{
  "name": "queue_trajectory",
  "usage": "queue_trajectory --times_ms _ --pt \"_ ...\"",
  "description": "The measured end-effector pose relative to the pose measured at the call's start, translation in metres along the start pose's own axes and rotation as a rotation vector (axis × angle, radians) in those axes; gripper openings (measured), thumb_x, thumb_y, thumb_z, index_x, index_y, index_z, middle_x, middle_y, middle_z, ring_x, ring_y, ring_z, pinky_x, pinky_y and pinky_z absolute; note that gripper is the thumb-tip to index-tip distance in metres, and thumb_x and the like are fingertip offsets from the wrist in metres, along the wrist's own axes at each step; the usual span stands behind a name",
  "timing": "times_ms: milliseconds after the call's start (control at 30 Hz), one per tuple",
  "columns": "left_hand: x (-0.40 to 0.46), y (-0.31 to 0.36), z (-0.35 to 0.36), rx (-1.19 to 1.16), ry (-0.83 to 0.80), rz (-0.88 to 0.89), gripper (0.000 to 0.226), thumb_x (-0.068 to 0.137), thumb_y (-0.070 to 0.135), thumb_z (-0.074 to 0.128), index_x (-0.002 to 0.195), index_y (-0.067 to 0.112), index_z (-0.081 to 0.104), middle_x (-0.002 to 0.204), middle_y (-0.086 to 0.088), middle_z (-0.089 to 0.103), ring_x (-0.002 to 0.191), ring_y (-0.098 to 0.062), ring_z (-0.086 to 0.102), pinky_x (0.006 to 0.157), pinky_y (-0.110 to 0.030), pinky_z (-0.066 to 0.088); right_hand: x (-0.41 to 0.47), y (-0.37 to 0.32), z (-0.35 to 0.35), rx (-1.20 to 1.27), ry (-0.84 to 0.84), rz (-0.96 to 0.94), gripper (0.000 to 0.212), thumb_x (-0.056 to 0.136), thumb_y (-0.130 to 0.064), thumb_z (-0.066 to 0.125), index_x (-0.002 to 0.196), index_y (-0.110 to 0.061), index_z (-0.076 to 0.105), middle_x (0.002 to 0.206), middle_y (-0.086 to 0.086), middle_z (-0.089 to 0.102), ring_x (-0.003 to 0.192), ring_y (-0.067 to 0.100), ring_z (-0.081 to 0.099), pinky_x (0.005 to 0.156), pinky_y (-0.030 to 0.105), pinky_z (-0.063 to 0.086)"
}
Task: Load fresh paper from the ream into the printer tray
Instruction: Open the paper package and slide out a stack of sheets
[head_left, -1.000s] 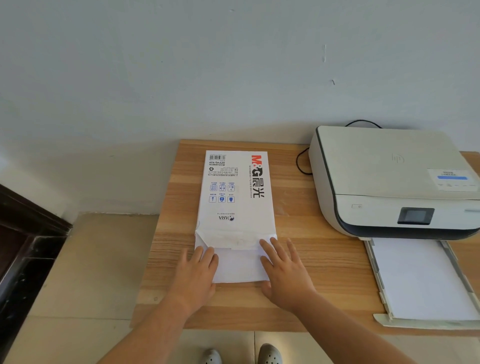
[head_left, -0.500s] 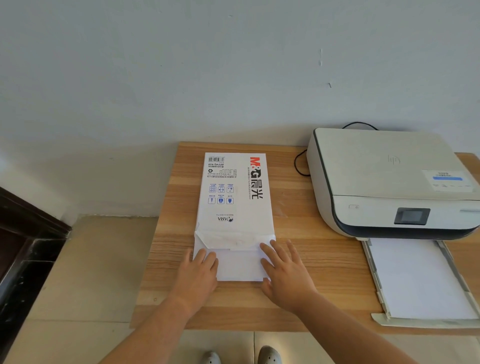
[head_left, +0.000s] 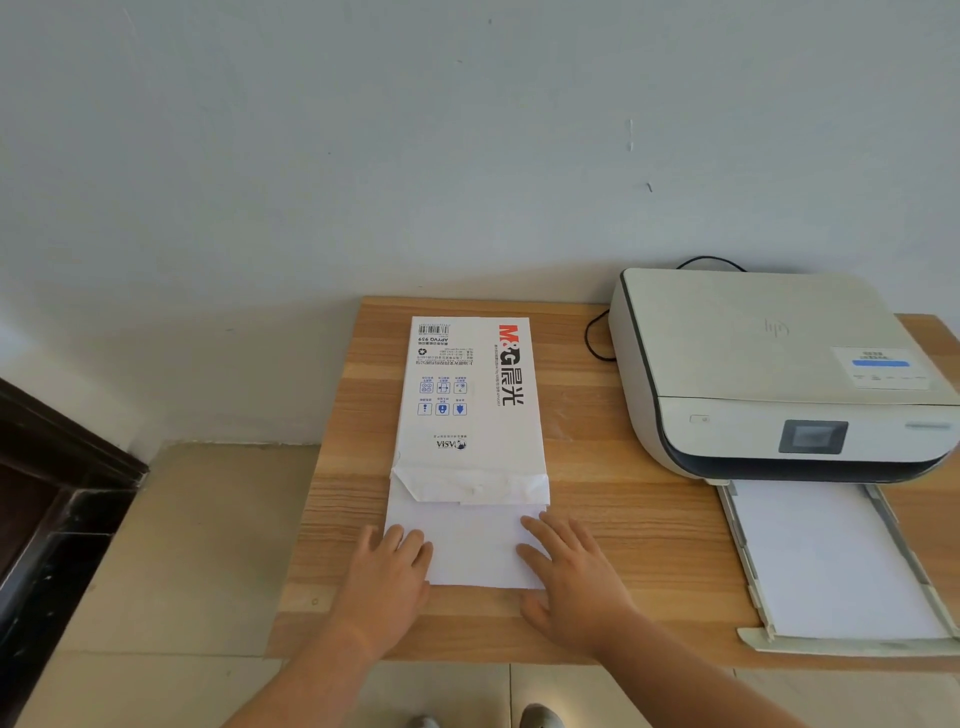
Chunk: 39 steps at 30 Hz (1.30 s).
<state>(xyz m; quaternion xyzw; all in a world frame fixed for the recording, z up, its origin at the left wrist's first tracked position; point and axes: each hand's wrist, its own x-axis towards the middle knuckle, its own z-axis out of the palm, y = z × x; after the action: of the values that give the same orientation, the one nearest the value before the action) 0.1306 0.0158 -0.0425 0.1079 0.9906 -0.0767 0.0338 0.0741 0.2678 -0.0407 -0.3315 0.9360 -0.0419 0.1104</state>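
Observation:
A white ream (head_left: 467, 395) with red and black print lies lengthwise on the wooden table (head_left: 634, 545). Its near end is torn open, and a stack of white paper (head_left: 472, 540) sticks out toward me. My left hand (head_left: 387, 577) lies flat on the stack's near left corner. On the near right corner rests my right hand (head_left: 566, 571), fingers spread, thumb at the paper's near edge. To the right stands the white printer (head_left: 769, 364). Its tray (head_left: 748, 587) is pulled out toward me and holds white sheets (head_left: 831, 561).
A black cable (head_left: 592, 338) loops between the ream and the printer. The table backs onto a pale wall. Dark furniture (head_left: 47, 493) stands on the tiled floor to the left. My shoes (head_left: 540, 717) show under the table's near edge.
Both hands stay on the corners of the protruding paper. The view has shifted slightly, and the stack appears to stick out a little further.

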Motion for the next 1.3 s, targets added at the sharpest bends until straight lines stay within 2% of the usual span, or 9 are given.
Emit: queue_trajectory --times_ms 100,300,567,833,967,1067,1133,1233,1300 --pt "-0.001 0.001 -0.002 -0.024 -0.027 -0.029 0.034 0.067 0.035 0.072 0.093 0.014 0.07 0.088 -0.001 0.06 0.08 -0.023 0.055 0.076 -0.046 0.045 0.002 -0.002 -0.008 0.334 0.013 0.219 0.063 0.086 -0.062 0.043 0.14 -0.029 0.042 0.153 -0.01 0.027 0.143 0.016 0.023 0.117 0.038 0.024" --pt "0.0 0.004 -0.009 -0.104 -0.068 -0.068 0.035 0.058 0.039 0.074 0.088 0.019 0.07 0.092 0.002 0.061 0.08 -0.02 0.057 0.07 -0.041 0.049 0.025 -0.006 -0.02 0.733 0.011 0.655 0.041 0.094 -0.041 0.049 0.131 -0.024 0.047 0.128 -0.002 0.05 0.098 0.011 0.05 0.087 0.031 0.051" --pt "0.004 -0.002 -0.014 -0.137 -0.094 -0.103 0.039 0.054 0.047 0.063 0.085 0.024 0.069 0.102 0.001 0.061 0.086 -0.021 0.059 0.074 -0.044 0.051 0.044 -0.004 -0.023 0.887 -0.08 0.822 0.042 0.094 -0.036 0.052 0.13 -0.016 0.046 0.116 -0.001 0.06 0.088 0.015 0.057 0.059 0.025 0.046" --pt "0.007 -0.007 -0.017 -0.156 -0.201 -0.168 0.057 0.05 0.055 0.048 0.095 0.026 0.068 0.115 -0.003 0.06 0.09 -0.028 0.063 0.083 -0.056 0.051 0.051 0.001 -0.022 1.083 -0.113 0.938 0.024 0.094 -0.027 0.052 0.113 -0.018 0.064 0.097 0.0 0.067 0.091 0.021 0.064 0.084 0.04 0.056" --pt "0.011 -0.011 -0.018 -0.197 -0.261 -0.153 0.064 0.055 0.064 0.047 0.103 0.027 0.067 0.123 -0.004 0.058 0.101 -0.031 0.062 0.086 -0.061 0.048 0.053 0.0 -0.021 1.218 -0.133 0.988 0.016 0.094 -0.023 0.052 0.102 -0.017 0.064 0.099 0.004 0.068 0.093 0.025 0.065 0.087 0.044 0.056" --pt "0.014 -0.014 -0.018 -0.176 -0.274 -0.123 0.084 0.064 0.079 0.032 0.132 0.033 0.046 0.148 0.0 0.028 0.133 -0.03 0.036 0.109 -0.06 0.021 0.052 0.0 -0.021 1.31 -0.147 1.023 0.011 0.095 -0.02 0.05 0.09 -0.02 0.06 0.1 0.006 0.068 0.091 0.026 0.066 0.086 0.046 0.057" --pt "0.015 -0.016 -0.021 -0.194 -0.302 -0.161 0.092 0.065 0.085 0.025 0.14 0.034 0.033 0.154 0.004 0.016 0.14 -0.024 0.022 0.115 -0.053 0.009 0.052 0.0 -0.021 1.341 -0.158 1.026 0.012 0.095 -0.019 0.05 0.089 -0.02 0.06 0.099 0.007 0.068 0.091 0.027 0.067 0.088 0.048 0.056" --pt "0.019 -0.016 -0.022 -0.256 -0.134 -0.331 0.067 0.079 0.071 0.035 0.125 0.025 0.053 0.134 0.0 0.048 0.116 -0.025 0.051 0.098 -0.044 0.039 0.051 0.001 -0.022 1.375 -0.178 1.027 0.013 0.096 -0.017 0.051 0.088 -0.021 0.06 0.1 0.007 0.069 0.093 0.027 0.066 0.089 0.049 0.055" --pt "0.025 -0.019 -0.021 -0.402 -0.1 -0.524 0.048 0.086 0.054 0.046 0.12 0.021 0.051 0.121 -0.002 0.054 0.105 -0.025 0.054 0.088 -0.04 0.045 0.049 0.0 -0.022 1.405 -0.188 1.03 0.014 0.096 -0.016 0.051 0.088 -0.022 0.06 0.102 0.006 0.069 0.094 0.026 0.066 0.088 0.046 0.056"
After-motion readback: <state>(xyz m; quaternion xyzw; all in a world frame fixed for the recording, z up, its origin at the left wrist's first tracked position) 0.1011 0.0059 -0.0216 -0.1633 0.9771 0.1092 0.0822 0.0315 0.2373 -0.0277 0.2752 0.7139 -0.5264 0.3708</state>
